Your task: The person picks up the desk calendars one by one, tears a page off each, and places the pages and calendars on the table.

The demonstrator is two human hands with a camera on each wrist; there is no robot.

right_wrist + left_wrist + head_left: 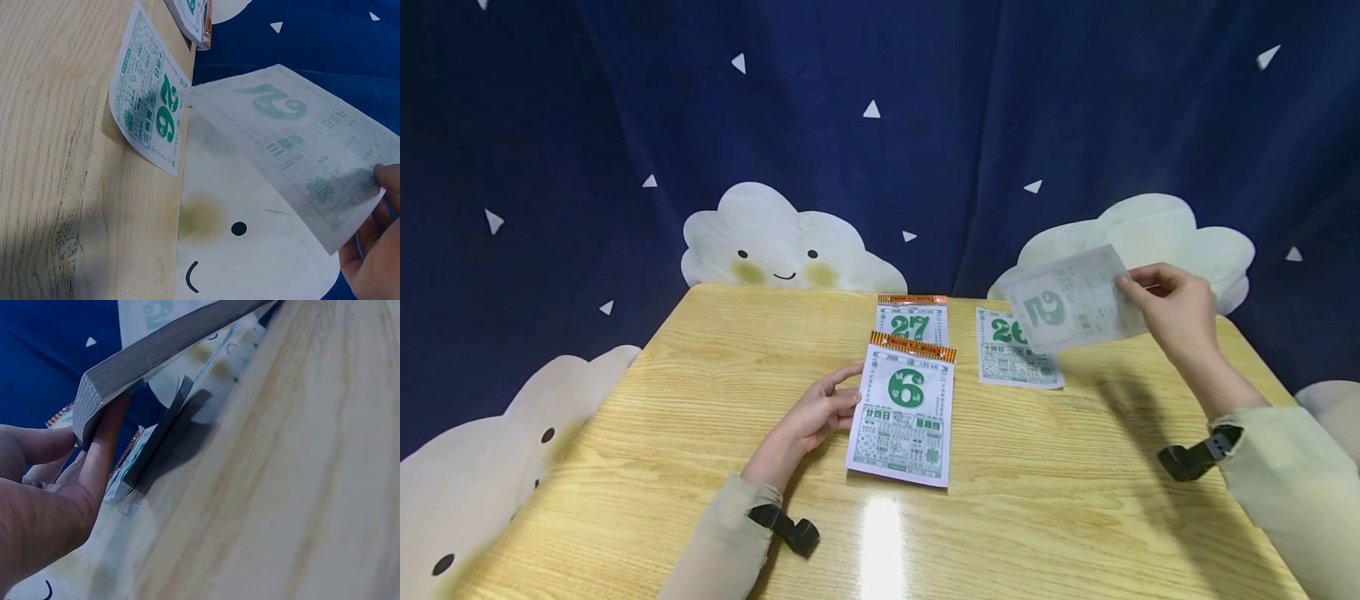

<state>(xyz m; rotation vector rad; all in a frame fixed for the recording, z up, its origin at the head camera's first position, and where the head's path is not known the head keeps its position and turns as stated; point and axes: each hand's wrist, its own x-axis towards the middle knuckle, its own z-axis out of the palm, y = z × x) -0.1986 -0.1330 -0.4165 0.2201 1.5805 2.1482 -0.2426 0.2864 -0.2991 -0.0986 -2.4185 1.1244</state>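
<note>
My left hand [820, 408] grips the left edge of a thick tear-off calendar [901, 417] that shows a green 6. In the left wrist view, the thumb and fingers clasp the calendar's page block [156, 353], which is raised off the table. On the right, my right hand [1180, 312] pinches a loose calendar page [1067, 300] by one edge, thumb on the near face. The page hangs in the air with its print showing through faintly, reversed. Beneath and left of it lies another torn page [1018, 371] marked 26, partly covered in the head view.
A second tear-off calendar [910, 325] showing 27 lies at the table's back edge, its lower part behind the held one. The wooden table [700, 375] meets a dark blue curtain [925, 150] with cloud prints. Cameras are strapped to both wrists.
</note>
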